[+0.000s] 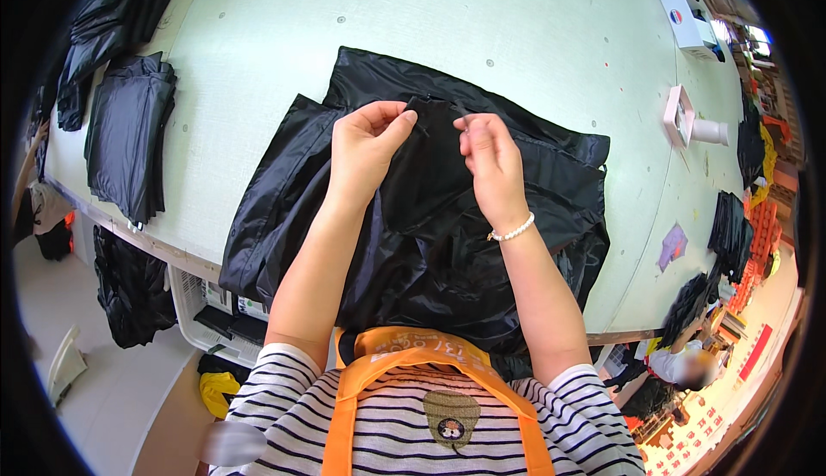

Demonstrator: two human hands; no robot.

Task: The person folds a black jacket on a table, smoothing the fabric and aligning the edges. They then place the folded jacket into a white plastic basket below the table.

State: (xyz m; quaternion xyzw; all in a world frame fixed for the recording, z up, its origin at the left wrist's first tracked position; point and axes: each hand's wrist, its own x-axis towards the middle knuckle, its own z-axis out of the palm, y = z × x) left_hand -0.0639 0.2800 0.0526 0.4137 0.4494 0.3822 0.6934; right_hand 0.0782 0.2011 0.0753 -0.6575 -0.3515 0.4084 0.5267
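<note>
Our hands, left (368, 142) and right (489, 159), pinch the top edge of the black jacket (430, 218); it looks thin, floppy and slippery, so we grip near that edge.

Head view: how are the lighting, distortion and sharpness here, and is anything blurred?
Head view: bright, even light on the pale green table; soft sheen on the black garment swallows its folds; both hands, left and right, are sharp. Fisheye bends the table edge and leaves a black rim. Two small blurred patches sit low in the frame.
</note>
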